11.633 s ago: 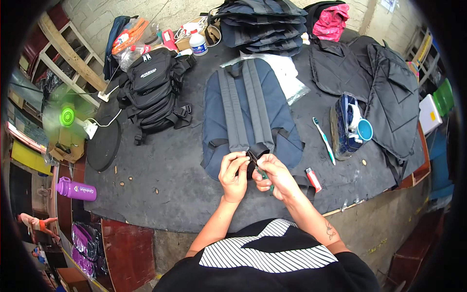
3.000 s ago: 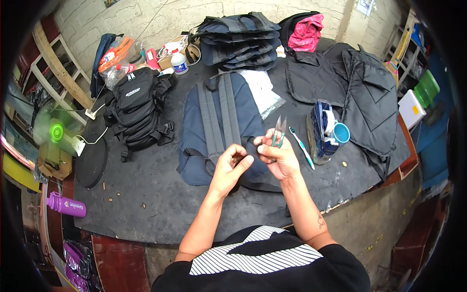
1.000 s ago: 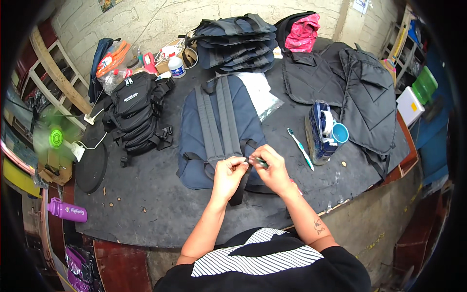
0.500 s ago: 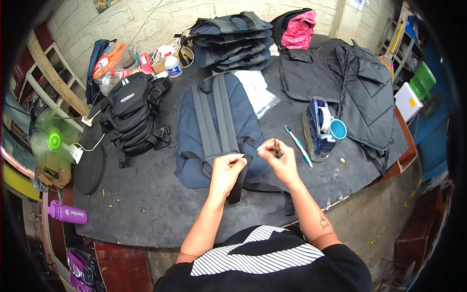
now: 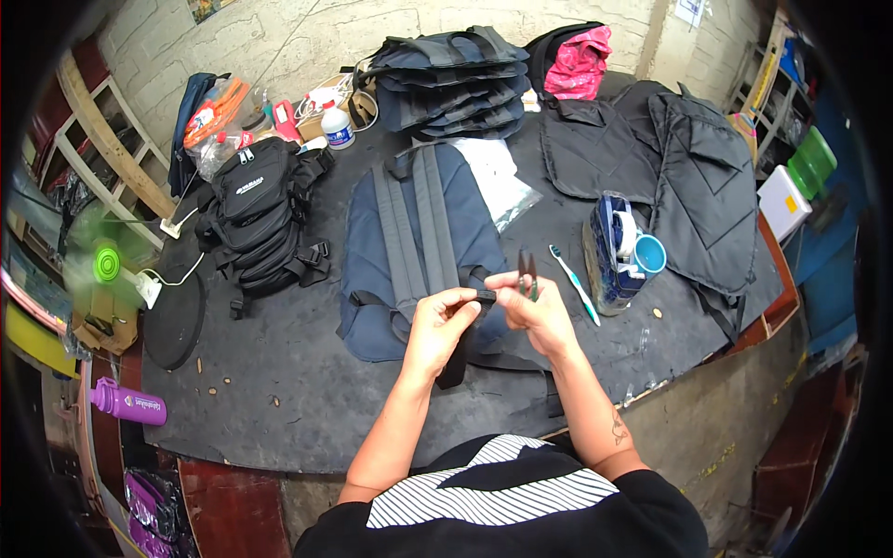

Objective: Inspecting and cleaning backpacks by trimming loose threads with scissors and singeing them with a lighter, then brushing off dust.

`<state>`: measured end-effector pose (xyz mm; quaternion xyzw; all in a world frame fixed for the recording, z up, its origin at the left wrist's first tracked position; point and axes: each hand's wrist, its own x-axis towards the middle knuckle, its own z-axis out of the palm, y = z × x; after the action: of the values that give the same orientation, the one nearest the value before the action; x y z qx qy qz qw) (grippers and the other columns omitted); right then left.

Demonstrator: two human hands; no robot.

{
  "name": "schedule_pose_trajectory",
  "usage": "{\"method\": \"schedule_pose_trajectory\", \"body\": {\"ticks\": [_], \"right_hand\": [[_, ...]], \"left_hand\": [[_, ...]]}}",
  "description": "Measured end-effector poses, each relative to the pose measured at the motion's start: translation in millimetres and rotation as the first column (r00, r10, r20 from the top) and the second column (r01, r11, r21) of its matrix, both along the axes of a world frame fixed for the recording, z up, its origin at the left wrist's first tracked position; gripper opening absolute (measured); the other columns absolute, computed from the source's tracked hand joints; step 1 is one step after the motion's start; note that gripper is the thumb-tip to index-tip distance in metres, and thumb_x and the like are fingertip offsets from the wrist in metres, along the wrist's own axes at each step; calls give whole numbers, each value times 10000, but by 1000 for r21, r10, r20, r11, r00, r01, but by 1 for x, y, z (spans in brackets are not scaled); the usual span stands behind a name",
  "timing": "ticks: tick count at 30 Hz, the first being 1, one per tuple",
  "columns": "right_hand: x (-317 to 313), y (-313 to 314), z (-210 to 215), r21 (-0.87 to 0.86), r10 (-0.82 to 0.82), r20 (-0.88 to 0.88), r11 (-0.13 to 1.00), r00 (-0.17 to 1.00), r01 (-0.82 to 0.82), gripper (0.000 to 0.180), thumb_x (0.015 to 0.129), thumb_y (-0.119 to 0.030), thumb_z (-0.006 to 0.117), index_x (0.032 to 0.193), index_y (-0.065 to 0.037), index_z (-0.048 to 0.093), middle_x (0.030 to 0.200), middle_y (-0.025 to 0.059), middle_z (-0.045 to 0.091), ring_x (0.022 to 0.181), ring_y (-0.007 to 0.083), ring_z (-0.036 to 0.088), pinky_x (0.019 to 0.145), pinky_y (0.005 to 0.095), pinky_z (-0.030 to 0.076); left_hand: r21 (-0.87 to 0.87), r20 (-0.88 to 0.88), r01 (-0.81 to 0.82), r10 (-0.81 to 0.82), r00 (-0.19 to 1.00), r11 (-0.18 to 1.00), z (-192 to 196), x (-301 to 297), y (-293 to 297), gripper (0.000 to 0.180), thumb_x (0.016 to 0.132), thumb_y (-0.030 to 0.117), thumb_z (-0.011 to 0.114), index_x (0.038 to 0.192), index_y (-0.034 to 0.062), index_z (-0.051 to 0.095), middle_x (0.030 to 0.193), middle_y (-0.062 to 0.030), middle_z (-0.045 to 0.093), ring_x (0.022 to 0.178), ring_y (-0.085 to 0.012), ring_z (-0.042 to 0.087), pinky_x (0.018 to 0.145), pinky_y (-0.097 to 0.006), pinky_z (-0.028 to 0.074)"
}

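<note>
A navy backpack [image 5: 476,219] lies flat on the dark table, its two grey padded shoulder straps facing up. Over its lower end, my left hand [image 5: 439,325] pinches a black webbing strap [image 5: 486,297], folded at the tip, between thumb and fingers. My right hand [image 5: 539,316] is closed around small dark snips [image 5: 528,273] whose two points stick up past the fingers. Its thumb and fingertip also meet the folded strap end. The rest of the strap hangs below my left hand.
A toothbrush [image 5: 575,285] and a tape dispenser [image 5: 609,256] with a blue cup [image 5: 648,253] lie to the right. Black quilted panels [image 5: 702,186] cover the far right. A black bag [image 5: 256,219] sits left; stacked navy pieces [image 5: 451,84] stand behind. A fan [image 5: 106,264] spins at far left.
My right hand has come in to the left and now touches the strap end beside my left hand. The snips, blurred before, now point upward. The view has shifted slightly.
</note>
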<state>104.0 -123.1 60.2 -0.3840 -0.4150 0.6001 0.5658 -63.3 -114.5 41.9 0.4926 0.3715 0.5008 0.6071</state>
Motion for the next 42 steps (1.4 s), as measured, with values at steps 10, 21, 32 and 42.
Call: {"method": "schedule_pose_trajectory", "body": {"ticks": [10, 21, 32, 42], "right_hand": [[-19, 1, -24, 630, -510, 151, 710, 847, 315, 173, 722, 120, 656, 810, -29, 663, 860, 38, 516, 666, 74, 504, 554, 194, 392], [-19, -13, -17, 750, -536, 298, 643, 790, 154, 207, 728, 95, 613, 898, -11, 666, 849, 86, 575, 679, 131, 567, 558, 225, 434], [-12, 4, -30, 536, -418, 473, 835, 776, 124, 60, 808, 9, 562, 816, -14, 507, 778, 24, 470, 716, 96, 468, 621, 216, 394], [78, -12, -86, 256, -297, 952, 907, 74, 335, 349, 715, -136, 723, 970, -32, 511, 912, 135, 562, 828, 325, 556, 733, 402, 443]], "left_hand": [[331, -120, -50, 95, 988, 942, 3, 1, -7, 143, 833, -77, 517, 855, -13, 643, 953, -20, 545, 822, -71, 523, 718, -195, 413], [158, -81, -140, 154, 985, 978, 11, -6, -3, 78, 801, 19, 689, 792, -52, 658, 791, 0, 587, 681, -48, 516, 614, -184, 410], [407, -193, -64, 154, 969, 911, 14, -4, -11, 106, 828, 19, 608, 749, -46, 579, 821, -46, 563, 635, -86, 507, 599, -217, 400], [-189, 150, -154, 184, 971, 970, 19, -95, -106, 249, 844, 106, 631, 949, 77, 406, 721, -16, 469, 480, -45, 319, 419, -191, 268]]}}
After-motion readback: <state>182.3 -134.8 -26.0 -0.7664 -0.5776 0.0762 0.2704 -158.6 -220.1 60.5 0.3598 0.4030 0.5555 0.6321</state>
